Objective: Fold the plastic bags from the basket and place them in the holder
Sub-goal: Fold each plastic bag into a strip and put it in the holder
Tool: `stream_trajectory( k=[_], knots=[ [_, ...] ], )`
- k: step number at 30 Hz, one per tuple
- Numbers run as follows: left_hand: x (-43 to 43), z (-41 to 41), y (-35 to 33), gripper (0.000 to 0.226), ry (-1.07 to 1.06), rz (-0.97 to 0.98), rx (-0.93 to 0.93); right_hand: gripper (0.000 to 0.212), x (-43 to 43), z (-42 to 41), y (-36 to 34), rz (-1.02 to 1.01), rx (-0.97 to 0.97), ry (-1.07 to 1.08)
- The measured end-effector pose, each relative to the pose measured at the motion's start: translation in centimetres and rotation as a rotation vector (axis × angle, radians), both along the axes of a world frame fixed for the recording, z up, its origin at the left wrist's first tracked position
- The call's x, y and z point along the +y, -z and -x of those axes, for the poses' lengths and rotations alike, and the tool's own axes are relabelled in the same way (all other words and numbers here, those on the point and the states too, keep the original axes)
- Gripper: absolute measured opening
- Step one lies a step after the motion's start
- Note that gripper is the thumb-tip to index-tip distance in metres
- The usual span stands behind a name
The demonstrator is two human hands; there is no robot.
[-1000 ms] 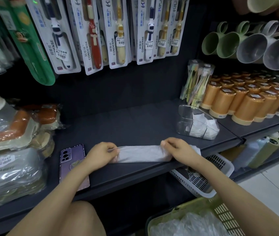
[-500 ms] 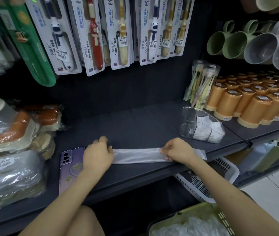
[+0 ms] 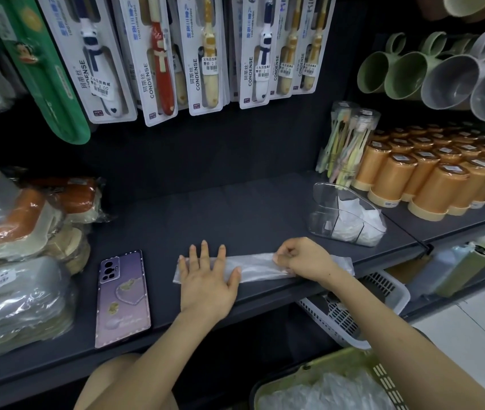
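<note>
Dark shelf (image 3: 235, 214): left grip (image 3: 205, 279) lies flat, fingers straight, pressing the folded bag (image 3: 257, 268); right grip (image 3: 303, 258) pinches its top edge. Holder (image 3: 324, 201) sits at two o'clock.

The bag (image 3: 257, 269) was thin, cloudy plastic film on a matt dark shelf (image 3: 235, 208); the holder (image 3: 346, 216) was clear glossy plastic.
</note>
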State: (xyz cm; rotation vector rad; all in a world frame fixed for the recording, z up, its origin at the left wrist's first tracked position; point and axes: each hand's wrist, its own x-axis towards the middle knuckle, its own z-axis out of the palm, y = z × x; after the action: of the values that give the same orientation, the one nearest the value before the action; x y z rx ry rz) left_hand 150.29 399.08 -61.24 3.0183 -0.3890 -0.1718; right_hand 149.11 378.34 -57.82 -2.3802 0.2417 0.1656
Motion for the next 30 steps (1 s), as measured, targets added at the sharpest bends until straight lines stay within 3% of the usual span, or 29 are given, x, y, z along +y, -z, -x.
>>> stream_trajectory(
  k=[2, 5, 7, 8, 10, 13, 15, 19, 21, 25, 30],
  knots=[
    [-0.1, 0.0, 0.1, 0.068, 0.002, 0.017, -0.005, 0.010, 0.2, 0.3, -0.5, 0.003, -0.110, 0.029],
    [-0.1, 0.0, 0.1, 0.072, -0.002, 0.022, 0.007, 0.035, 1.6, 0.6, -0.1, 0.616, -0.593, 0.038],
    [-0.1, 0.0, 0.1, 0.073, -0.001, 0.018, 0.008, 0.037, 3.8, 1.0, 1.0, 0.742, -0.656, -0.106],
    [-0.1, 0.0, 0.1, 0.074, 0.000, 0.019, 0.009, 0.037, 4.5, 1.1, 1.9, 0.772, -0.622, -0.191],
    [0.0, 0.0, 0.1, 0.074, 0.002, 0.033, 0.007, 0.047, 5.3, 1.5, 3.0, 0.726, -0.362, -0.304],
    [0.0, -0.2, 0.1, 0.074, 0.000, 0.024, 0.008, 0.079, 3.5, 2.4, 3.6, 0.638, -0.188, -0.299],
    [0.0, -0.2, 0.2, 0.074, 0.001, 0.014, 0.005, 0.083, 1.2, 3.5, 3.7, 0.658, -0.156, -0.228],
    [0.0, -0.3, 0.4, 0.074, 0.010, 0.012, -0.002, 0.080, -3.5, 5.8, 3.2, 0.661, -0.091, -0.119],
    [0.0, -0.3, 0.5, 0.075, 0.011, 0.010, -0.003, 0.066, -4.5, 5.8, 2.5, 0.610, -0.038, -0.107],
    [0.0, -0.4, 0.6, 0.075, 0.019, 0.001, -0.003, 0.060, -5.0, 4.2, 0.9, 0.633, -0.171, 0.072],
    [0.8, -1.8, 0.1, 0.083, 0.113, 0.040, 0.048, 0.049, -5.4, 5.3, 0.8, 0.601, -0.072, 0.285]
  ],
)
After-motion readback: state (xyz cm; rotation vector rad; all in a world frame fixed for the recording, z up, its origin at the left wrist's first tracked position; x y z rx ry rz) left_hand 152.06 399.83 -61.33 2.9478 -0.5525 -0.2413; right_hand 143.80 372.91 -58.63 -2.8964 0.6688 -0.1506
